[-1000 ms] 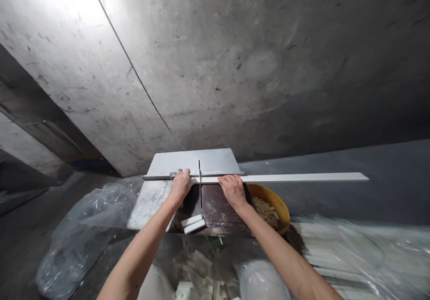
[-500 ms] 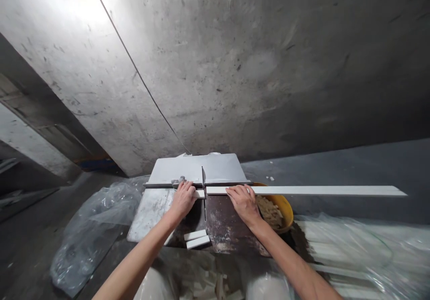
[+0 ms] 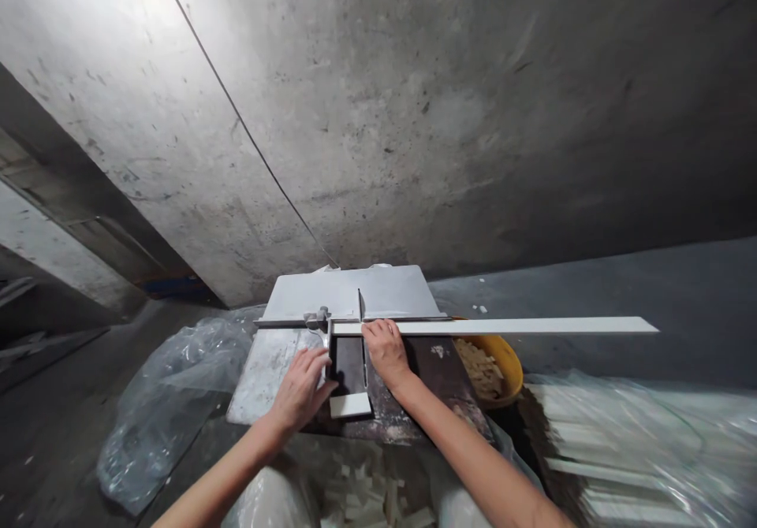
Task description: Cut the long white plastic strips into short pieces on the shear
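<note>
A long white strip (image 3: 520, 326) lies along the metal fence (image 3: 284, 324) of the saw table (image 3: 248, 378) and sticks out far to the right. My right hand (image 3: 385, 348) is closed on the strip, close to the upright blade (image 3: 359, 304). The strip's left end reaches a metal stop beside the grey clamp (image 3: 318, 317). My left hand (image 3: 303, 387) is over the left part of the table, fingers apart and holding nothing. Just right of its thumb, short white pieces (image 3: 350, 405) lie together near the table's front edge.
A yellow basin (image 3: 509, 370) of offcuts stands right of the table. Plastic-wrapped white strips (image 3: 627, 441) lie at the lower right, and crumpled clear plastic (image 3: 177, 394) at the left. More offcuts (image 3: 367, 488) are below the front edge. A concrete wall (image 3: 414, 118) rises behind.
The long strip and my right hand have moved left. My left hand has let go of a short piece and come back toward me. The short pieces at the front now lie side by side.
</note>
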Available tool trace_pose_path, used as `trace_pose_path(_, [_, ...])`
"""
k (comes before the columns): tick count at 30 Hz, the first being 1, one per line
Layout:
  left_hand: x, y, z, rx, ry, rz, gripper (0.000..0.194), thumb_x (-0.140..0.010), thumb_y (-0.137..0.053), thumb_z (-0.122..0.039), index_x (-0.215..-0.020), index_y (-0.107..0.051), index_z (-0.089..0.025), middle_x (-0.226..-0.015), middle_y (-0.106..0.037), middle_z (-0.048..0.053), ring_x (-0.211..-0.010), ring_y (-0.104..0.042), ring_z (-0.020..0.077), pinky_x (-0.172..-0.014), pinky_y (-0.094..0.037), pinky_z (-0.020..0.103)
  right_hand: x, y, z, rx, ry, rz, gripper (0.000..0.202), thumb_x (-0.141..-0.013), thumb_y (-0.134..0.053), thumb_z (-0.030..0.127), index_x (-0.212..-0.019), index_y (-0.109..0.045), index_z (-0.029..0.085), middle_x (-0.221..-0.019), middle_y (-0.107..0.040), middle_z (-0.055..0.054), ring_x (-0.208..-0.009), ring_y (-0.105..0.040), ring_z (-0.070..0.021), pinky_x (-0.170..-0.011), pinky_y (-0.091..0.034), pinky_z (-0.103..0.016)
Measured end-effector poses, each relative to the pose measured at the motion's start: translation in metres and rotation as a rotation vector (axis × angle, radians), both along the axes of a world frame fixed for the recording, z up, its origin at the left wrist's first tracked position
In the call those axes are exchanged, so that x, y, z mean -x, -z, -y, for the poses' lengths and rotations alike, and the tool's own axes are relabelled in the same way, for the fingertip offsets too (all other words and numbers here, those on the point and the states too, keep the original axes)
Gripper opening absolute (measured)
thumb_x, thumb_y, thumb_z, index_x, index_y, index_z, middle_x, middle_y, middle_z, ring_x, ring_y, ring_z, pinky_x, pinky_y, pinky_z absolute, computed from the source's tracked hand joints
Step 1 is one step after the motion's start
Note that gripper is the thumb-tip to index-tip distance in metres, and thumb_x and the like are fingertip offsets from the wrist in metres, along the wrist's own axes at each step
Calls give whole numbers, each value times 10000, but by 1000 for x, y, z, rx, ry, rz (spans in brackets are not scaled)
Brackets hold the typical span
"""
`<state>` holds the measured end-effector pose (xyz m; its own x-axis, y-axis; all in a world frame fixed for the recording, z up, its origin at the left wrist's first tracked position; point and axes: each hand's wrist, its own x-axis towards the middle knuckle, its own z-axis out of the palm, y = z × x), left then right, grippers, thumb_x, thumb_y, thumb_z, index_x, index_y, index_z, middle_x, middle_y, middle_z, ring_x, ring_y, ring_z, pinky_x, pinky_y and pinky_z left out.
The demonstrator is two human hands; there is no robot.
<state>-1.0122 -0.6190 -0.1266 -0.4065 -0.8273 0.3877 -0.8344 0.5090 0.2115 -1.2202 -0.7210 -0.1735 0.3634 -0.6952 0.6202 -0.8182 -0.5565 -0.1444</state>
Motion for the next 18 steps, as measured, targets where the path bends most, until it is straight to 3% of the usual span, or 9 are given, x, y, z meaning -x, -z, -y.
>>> trace_pose_path(5, [19,-5,69,1,-155,72,500,-785,-710,-188,-1201,-433,-184,-1317,-504,135,-1219,-483,265,-1036,-403,422,-10,0,-5,0,51,-42,214,-892,-488,69,-982,-667,143,-900,-650,-94,-901,-518,-243,-965,-340,-396])
trace_pose_path(7, [33,-7,87,-78,-241,178,441,-787,-717,-209,-1148,-467,-165,-1189,-581,122,-1138,-536,259,-1016,-405,406,-4,0,-5,-5,42,-38,221,-906,-490,86,-1015,-661,173,-941,-662,-76,-919,-530,-227,-974,-331,-387])
trace_pose_path(11, [47,-7,102,-143,-333,259,229,-847,-665,-259,-988,-517,-155,-888,-628,75,-948,-589,254,-890,-441,356,35,2,3,-11,-4,33,198,-918,-549,157,-1071,-645,237,-999,-683,-21,-963,-547,-194,-1000,-286,-389])
trace_pose_path(15, [43,-7,115,-138,-351,281,239,-862,-656,-300,-1006,-517,-169,-889,-626,58,-969,-571,240,-863,-423,311,70,4,22,-22,78,125,131,-918,-566,182,-977,-673,230,-949,-689,-22,-952,-550,-196,-1019,-249,-406])
trace_pose_path(18, [42,-6,132,-114,-354,292,196,-871,-638,-272,-999,-532,-167,-891,-635,60,-968,-571,239,-886,-407,317,71,3,40,-26,80,119,138,-915,-561,155,-941,-680,219,-921,-687,-20,-920,-551,-185,-1025,-239,-392])
